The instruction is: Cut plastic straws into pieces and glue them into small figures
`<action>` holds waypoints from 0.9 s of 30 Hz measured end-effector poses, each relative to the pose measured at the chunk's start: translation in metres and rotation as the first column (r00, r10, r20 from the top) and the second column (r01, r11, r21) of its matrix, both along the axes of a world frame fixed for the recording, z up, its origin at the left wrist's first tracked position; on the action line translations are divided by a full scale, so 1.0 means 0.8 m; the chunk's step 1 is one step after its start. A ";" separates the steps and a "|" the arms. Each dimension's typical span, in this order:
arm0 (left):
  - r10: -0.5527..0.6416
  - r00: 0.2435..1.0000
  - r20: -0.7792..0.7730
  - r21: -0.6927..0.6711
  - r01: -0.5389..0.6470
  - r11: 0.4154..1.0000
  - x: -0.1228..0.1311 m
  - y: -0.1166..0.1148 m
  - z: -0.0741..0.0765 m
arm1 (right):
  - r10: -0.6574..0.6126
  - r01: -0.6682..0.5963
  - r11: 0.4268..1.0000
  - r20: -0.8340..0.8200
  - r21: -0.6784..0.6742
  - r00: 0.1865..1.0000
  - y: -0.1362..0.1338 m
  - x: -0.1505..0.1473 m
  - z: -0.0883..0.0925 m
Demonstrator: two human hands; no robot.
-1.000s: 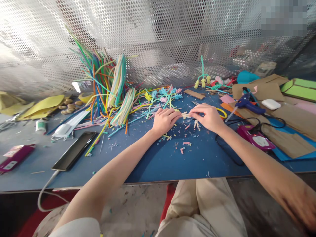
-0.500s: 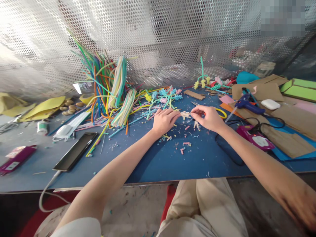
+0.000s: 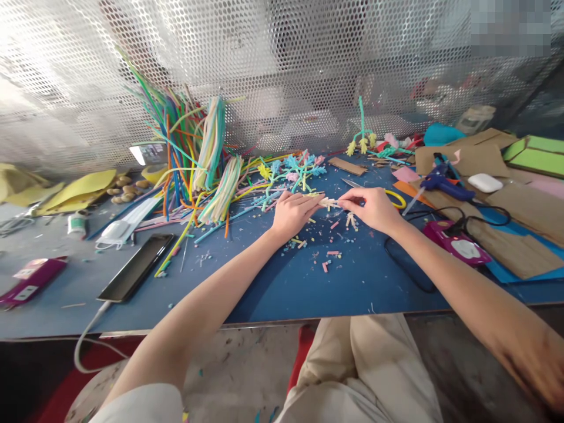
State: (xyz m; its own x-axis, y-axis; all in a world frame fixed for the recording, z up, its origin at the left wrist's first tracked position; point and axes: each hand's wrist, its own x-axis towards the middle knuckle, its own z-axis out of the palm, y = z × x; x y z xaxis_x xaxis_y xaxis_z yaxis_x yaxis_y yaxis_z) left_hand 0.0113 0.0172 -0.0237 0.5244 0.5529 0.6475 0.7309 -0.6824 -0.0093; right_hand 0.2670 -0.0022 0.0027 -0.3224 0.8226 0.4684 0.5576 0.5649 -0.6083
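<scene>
Between my hands is a cream piece of cut pipe cleaner (image 3: 328,202) with short side branches. My left hand (image 3: 295,212) is closed over its left end, fingers pressed together and pointing right. At its right end, my right hand (image 3: 369,207) pinches the tip between thumb and forefinger. A similar branched cream piece (image 3: 351,220) lies on the table just below my right hand. Scissors with yellow handles (image 3: 395,200) lie partly hidden behind that hand. Blue, yellow and pink pipe-cleaner flowers on green stems (image 3: 299,170) lie beyond my left hand.
Bundles of pipe cleaners (image 3: 211,153) stand back left. A phone (image 3: 136,267) on a cable lies at left. On the right are a blue glue gun (image 3: 447,183), a magenta power block (image 3: 456,242) with black cables, and cardboard (image 3: 520,247). Small clippings (image 3: 332,254) litter the blue table.
Both hands keep nearly the same place and hold on the cream piece. My left fingers have straightened and flattened slightly; the whole view has shifted a little.
</scene>
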 end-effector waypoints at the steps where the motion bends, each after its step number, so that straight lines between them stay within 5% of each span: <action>1: -0.002 1.000 0.000 0.003 0.002 1.000 0.000 0.000 0.000 | 0.001 -0.001 1.000 0.002 -0.001 1.000 0.000 0.000 0.001; 27: 0.059 0.990 0.128 0.073 -0.069 0.995 0.002 -0.002 0.001 | -0.020 0.020 1.000 0.031 0.009 0.999 0.001 0.004 0.002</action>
State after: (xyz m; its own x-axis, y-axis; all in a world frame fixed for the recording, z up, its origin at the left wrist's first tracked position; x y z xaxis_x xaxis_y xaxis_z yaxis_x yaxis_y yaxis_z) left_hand 0.0126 0.0154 -0.0232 0.4017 0.5282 0.7481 0.7716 -0.6352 0.0342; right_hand 0.2700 -0.0018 0.0041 -0.3202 0.8253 0.4652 0.5875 0.5582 -0.5859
